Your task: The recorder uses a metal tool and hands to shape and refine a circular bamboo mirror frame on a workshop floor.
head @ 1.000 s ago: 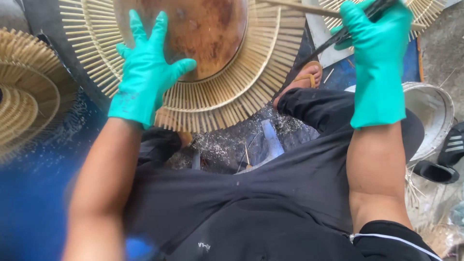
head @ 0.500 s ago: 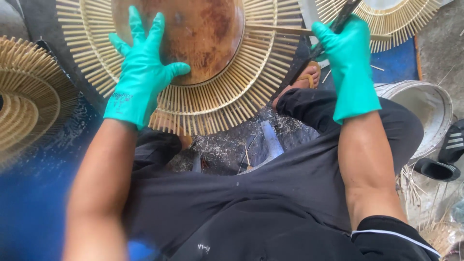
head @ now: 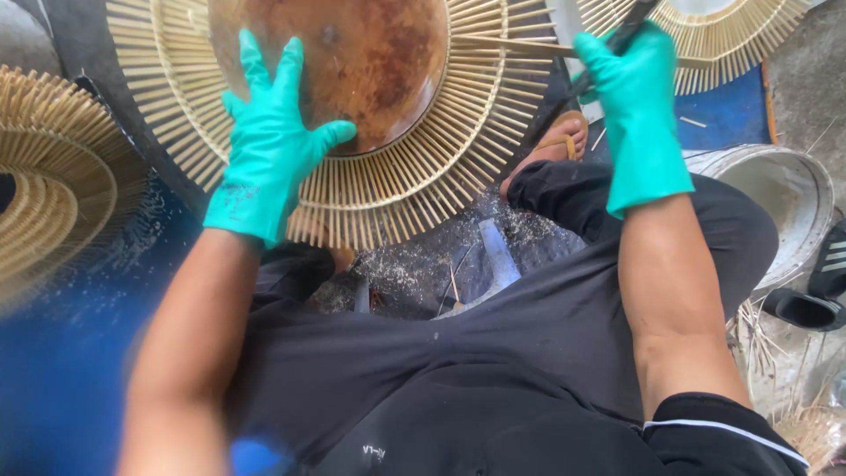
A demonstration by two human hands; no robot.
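Seated cross-legged, a worker's green-gloved left hand [head: 269, 145], fingers spread flat, steadies the round brown disc ringed with pale bamboo sticks [head: 352, 62] before the knees, while the right hand [head: 630, 97], now lower and nearer, grips a dark slender tool [head: 617, 40] beside one stick.

Round white plastic bucket [head: 775, 198] at right, black sandal w/ white stripes [head: 815, 295] just beside it. Another round woven stick piece [head: 53, 189] at left on blue floor mat [head: 62, 388].
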